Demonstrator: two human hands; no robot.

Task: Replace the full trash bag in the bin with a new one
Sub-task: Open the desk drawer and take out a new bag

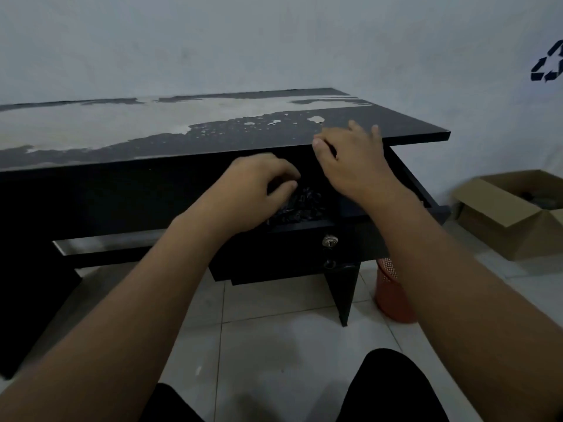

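A black desk (213,138) with a worn, peeling top stands against the wall, and its upper right drawer (344,222) is pulled out. Inside the drawer lies a crumpled heap of black plastic bags (300,205). My left hand (259,184) reaches into the drawer with its fingers curled down onto the bags; whether it grips one I cannot tell. My right hand (350,159) hovers over the back of the drawer at the desk's edge, fingers spread. An orange mesh bin (391,292) stands on the floor right of the desk leg, partly hidden behind my right forearm.
An open cardboard box (515,214) sits on the tiled floor at the right, by the wall. A recycling symbol (550,63) is painted on the wall above it. A second, shut drawer with a lock (329,264) lies below the open one. My knees show at the bottom.
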